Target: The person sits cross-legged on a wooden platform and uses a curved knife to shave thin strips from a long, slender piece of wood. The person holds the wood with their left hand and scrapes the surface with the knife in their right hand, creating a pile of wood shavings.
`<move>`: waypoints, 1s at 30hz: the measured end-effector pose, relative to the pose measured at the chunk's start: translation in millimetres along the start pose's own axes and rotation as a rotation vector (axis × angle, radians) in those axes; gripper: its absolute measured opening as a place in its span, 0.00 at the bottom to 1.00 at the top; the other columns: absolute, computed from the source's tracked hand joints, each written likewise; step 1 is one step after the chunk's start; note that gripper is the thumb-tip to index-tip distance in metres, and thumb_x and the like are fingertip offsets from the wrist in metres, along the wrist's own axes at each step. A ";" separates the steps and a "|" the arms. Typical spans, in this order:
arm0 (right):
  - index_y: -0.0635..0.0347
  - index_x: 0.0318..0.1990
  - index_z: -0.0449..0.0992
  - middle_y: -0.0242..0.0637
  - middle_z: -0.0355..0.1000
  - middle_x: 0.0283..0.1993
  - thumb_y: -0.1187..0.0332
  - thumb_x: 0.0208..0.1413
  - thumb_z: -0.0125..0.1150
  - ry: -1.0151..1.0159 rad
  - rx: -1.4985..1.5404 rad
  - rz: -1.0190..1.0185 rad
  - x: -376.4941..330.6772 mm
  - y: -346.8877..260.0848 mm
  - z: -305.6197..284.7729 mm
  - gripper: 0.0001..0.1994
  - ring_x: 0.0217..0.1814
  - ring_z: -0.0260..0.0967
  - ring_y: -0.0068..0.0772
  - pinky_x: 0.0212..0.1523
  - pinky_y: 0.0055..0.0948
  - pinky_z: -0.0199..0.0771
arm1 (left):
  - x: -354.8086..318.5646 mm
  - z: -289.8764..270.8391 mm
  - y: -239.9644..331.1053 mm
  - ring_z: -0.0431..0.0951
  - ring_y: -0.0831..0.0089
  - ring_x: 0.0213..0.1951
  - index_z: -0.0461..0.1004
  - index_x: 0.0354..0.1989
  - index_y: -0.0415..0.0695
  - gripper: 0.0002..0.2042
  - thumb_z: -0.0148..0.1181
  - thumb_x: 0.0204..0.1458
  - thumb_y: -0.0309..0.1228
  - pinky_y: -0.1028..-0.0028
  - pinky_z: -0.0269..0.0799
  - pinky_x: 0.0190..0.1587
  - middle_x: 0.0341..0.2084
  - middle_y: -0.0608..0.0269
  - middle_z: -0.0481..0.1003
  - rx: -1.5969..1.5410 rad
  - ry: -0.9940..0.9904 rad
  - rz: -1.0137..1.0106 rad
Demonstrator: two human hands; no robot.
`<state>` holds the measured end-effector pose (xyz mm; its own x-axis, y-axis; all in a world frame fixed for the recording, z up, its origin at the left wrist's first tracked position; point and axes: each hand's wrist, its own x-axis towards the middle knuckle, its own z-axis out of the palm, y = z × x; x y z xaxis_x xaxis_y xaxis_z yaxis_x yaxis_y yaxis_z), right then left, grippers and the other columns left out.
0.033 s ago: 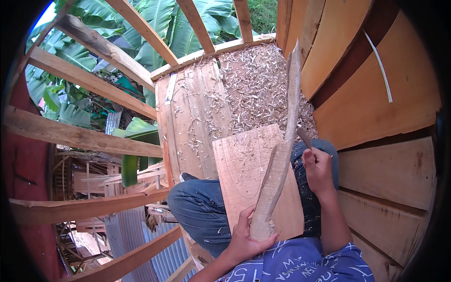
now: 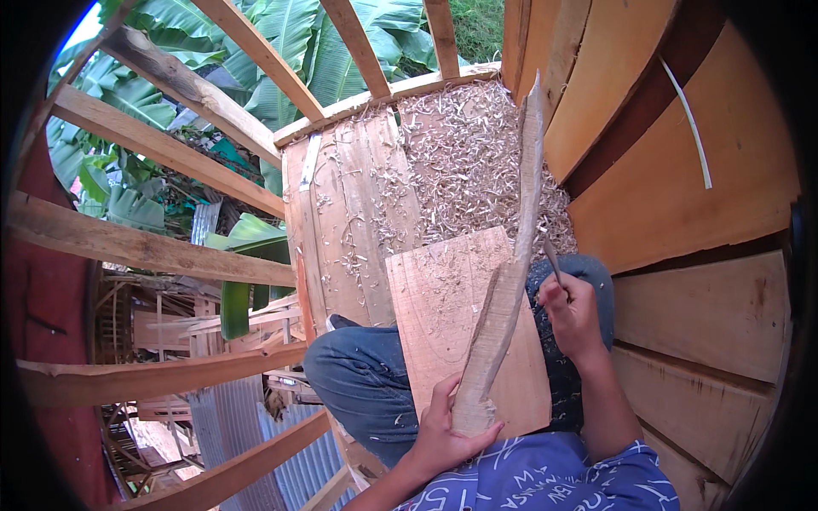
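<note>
A long, slightly curved piece of rough-carved wood (image 2: pixel 504 298) slants from my lap up toward the far wall, narrowing to a pointed far end. My left hand (image 2: pixel 450 436) is wrapped round its thick near end. Just right of the wood's middle, my right hand (image 2: pixel 573 313) is closed on a knife (image 2: pixel 552 257). Its narrow dark blade points away from me, a little apart from the wood; the handle is hidden in my fingers. Beneath the wood, a flat wooden board (image 2: pixel 439 315) rests across my legs, with small shavings on it.
Curled wood shavings (image 2: pixel 464 162) thickly cover the far right of the plank floor (image 2: pixel 349 221). A plank wall (image 2: pixel 699 315) rises close on my right. Spaced wooden rails (image 2: pixel 153 247) run along the left and far side, with banana leaves (image 2: pixel 290 60) beyond.
My right hand has turned slightly, and the knife blade has swung to a steeper angle, a little away from the wood. The left hand and the wood are nearly still.
</note>
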<state>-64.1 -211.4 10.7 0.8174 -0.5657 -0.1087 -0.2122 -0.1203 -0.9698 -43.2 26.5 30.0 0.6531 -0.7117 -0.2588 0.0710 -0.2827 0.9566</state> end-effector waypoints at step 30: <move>0.65 0.18 0.70 0.47 0.65 0.15 0.44 0.52 0.58 -0.095 -0.280 -0.163 -15.3 -12.9 3.3 0.28 0.17 0.66 0.50 0.19 0.38 0.63 | 36.3 -31.0 19.4 0.74 0.62 0.28 0.63 0.45 0.38 0.13 0.53 0.58 0.31 0.68 0.68 0.32 0.26 0.51 0.72 0.002 -0.219 -0.215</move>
<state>-72.1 -198.6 24.2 0.8962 -0.4435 0.0101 -0.2029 -0.4299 -0.8798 5.3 15.1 43.3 0.4448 -0.7574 -0.4780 0.1884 -0.4427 0.8767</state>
